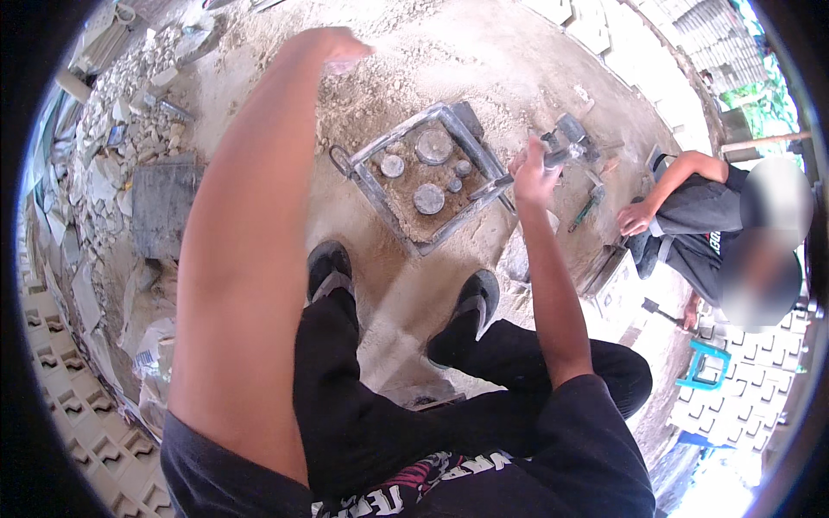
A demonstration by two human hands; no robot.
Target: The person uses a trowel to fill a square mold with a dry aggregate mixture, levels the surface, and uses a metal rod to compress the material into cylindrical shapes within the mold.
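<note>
A square metal frame (393, 220) lies on the ground before me, packed with brown sand (404, 194). Several round grey discs (429, 198) of different sizes are set in the sand. My right hand (537, 177) is wrapped round the grey handle of what looks like a hammer, its blocky dark head (572, 131) beyond the hand. The handle's near end reaches over the right side of the frame. Beyond the frame's far left side, my left hand (345, 47) is raised over sandy ground, its fingers smeared by motion. Nothing can be made out in it.
My shoes (331, 266) stand close to the frame's near side. Stone rubble (129, 138) and a dark slab (164, 207) are at left. On the right a co-worker's hand (636, 217) rests by their knee, near a blue stool (705, 365). Loose sand (380, 95) is heaped behind the frame.
</note>
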